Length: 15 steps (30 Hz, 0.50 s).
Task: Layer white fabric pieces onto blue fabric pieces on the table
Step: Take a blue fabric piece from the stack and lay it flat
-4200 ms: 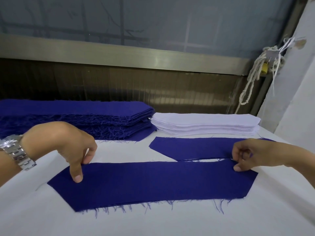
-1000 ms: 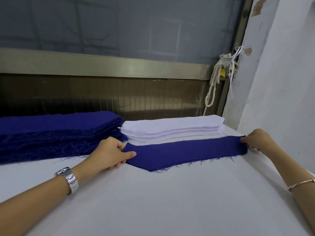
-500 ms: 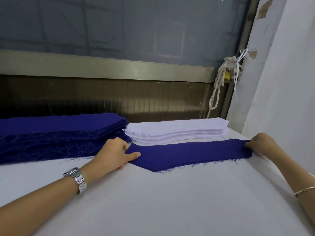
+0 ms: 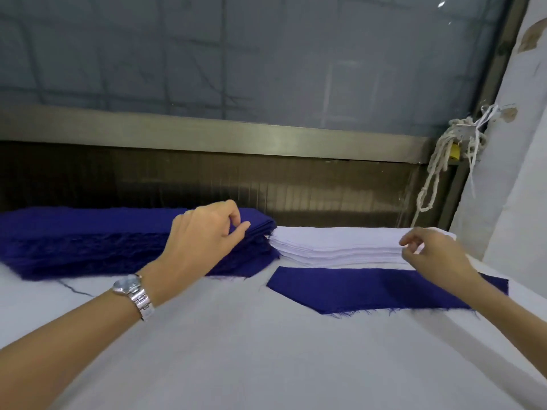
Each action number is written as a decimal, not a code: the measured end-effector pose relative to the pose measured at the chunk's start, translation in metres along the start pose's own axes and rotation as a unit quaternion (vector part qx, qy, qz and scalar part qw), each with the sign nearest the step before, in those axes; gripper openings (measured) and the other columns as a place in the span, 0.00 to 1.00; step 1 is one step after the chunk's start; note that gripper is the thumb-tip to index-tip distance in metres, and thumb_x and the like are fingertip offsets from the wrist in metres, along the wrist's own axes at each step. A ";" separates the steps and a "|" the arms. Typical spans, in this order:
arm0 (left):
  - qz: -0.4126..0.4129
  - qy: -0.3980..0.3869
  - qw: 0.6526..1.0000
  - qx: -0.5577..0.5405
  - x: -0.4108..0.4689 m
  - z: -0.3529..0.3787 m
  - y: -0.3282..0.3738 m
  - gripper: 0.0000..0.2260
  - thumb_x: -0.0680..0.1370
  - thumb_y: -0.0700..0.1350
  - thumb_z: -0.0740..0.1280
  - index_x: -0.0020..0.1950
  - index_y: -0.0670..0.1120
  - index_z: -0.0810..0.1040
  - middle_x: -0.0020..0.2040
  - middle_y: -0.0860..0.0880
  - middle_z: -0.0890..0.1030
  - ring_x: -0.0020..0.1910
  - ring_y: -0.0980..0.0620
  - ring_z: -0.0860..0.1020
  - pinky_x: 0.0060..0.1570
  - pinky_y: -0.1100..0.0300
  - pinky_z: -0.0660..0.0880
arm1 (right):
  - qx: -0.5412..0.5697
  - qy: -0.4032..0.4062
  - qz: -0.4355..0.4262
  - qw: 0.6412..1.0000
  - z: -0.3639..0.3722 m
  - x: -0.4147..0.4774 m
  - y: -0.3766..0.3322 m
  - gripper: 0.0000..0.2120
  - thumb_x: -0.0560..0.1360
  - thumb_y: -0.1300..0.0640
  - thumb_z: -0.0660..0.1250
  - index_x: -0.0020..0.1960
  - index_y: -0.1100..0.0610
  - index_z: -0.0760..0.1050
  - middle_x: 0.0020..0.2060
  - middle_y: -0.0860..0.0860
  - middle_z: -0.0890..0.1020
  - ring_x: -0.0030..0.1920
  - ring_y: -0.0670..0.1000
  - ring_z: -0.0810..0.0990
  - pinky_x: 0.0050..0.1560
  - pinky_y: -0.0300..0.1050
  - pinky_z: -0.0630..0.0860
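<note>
While the white counter (image 4: 266,350) fills the lower view, we log the blue stack (image 4: 88,241) at far left, with the white stack (image 4: 334,244) just beside it on the right. One single blue piece (image 4: 370,288) lies flat in front of the white stack. Left hand (image 4: 204,241): curled over the blue stack's right end; we cannot tell if it grasps. Right hand (image 4: 435,255): loosely curled at the white stack's right end, holding nothing. Wristwatch (image 4: 133,291) on left wrist.

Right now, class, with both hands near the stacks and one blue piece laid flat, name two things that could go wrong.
1. The right hand is at the white stack, whose layers are thin; it may lift several at once.
2. The blue piece lies unheld; a dragged white piece could skew it.
</note>
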State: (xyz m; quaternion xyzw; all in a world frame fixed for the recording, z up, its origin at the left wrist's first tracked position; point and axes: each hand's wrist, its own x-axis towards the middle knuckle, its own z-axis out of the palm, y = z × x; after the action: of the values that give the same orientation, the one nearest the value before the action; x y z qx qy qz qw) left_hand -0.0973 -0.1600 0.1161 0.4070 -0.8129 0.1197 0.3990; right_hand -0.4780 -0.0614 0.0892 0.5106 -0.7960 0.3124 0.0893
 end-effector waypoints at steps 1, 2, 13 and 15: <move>0.002 0.013 1.000 0.012 0.002 -0.005 -0.009 0.08 0.78 0.55 0.68 0.43 0.52 0.76 0.31 0.55 0.73 0.33 0.55 0.75 0.33 0.56 0.74 | 0.005 -0.009 -0.014 1.000 0.005 0.000 -0.013 0.04 0.76 0.60 0.70 0.50 0.53 0.79 0.38 0.45 0.78 0.38 0.43 0.75 0.39 0.40 0.72; -0.002 0.016 0.999 0.030 0.003 -0.012 -0.020 0.08 0.78 0.55 0.67 0.44 0.52 0.77 0.33 0.56 0.74 0.35 0.55 0.74 0.33 0.56 0.74 | 0.007 -0.022 -0.032 0.999 0.011 0.002 -0.027 0.04 0.77 0.59 0.70 0.50 0.52 0.79 0.38 0.45 0.78 0.38 0.43 0.76 0.39 0.40 0.72; -0.121 -0.088 0.966 0.209 -0.008 -0.069 -0.159 0.10 0.81 0.51 0.65 0.58 0.52 0.82 0.54 0.49 0.80 0.56 0.47 0.75 0.36 0.54 0.69 | 0.103 -0.047 -0.145 0.983 0.068 0.024 -0.188 0.09 0.81 0.57 0.65 0.54 0.56 0.84 0.42 0.51 0.84 0.42 0.51 0.81 0.43 0.43 0.75; -0.139 -0.129 0.957 0.217 -0.011 -0.076 -0.177 0.11 0.81 0.51 0.64 0.60 0.54 0.81 0.58 0.49 0.79 0.58 0.46 0.75 0.41 0.52 0.73 | 0.104 -0.058 -0.151 0.981 0.075 0.024 -0.205 0.10 0.81 0.56 0.65 0.54 0.56 0.85 0.45 0.52 0.85 0.45 0.52 0.81 0.45 0.43 0.75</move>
State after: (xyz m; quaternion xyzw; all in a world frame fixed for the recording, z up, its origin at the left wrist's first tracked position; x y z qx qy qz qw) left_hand 0.0829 -0.2272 0.1344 0.6049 -0.7472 0.1834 0.2054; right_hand -0.2972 -0.1816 0.1241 0.6485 -0.6769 0.3466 0.0349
